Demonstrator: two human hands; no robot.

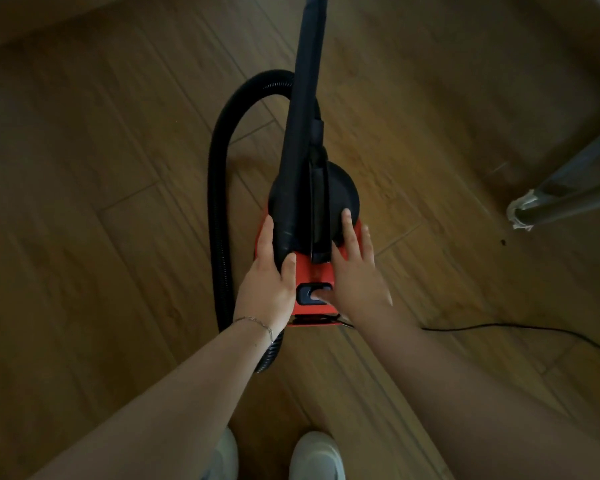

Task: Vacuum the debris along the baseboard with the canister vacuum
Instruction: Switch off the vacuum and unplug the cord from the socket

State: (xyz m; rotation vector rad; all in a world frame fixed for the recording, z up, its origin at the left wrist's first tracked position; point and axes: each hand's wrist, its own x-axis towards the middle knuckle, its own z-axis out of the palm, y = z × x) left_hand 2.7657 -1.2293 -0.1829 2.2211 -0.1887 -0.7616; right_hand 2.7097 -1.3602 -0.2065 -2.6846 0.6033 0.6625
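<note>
One canister vacuum (307,273) stands on the wooden plank floor (101,168) at the centre of the frame. Its body is red and it has a round black top. One black ribbed hose (219,202) loops out from it to the left and runs down past the left wrist. One black wand (303,81) rises from the vacuum's top and leaves the frame at the upper edge.

Two hands are on the vacuum. The left hand (267,282) holds the left side of the body, its thumb laid over the red top and its fingers running along the side. The right hand (357,271) lies flat on the right of the top with its fingers straight and spread. Its thumb rests on the one dark switch (309,292) at the near end.

One thin black power cord (499,329) leaves the near end of the vacuum and trails away to the right edge. One thin chain bracelet (257,323) circles the left wrist. Two white shoes (317,455) show at the bottom edge.

At the right edge is one metal leg (534,206) with a wrapped foot, and one small dark speck (503,242) lies on the floor just below it. A pale strip crosses the upper left corner, too blurred to tell whether it is the baseboard.
</note>
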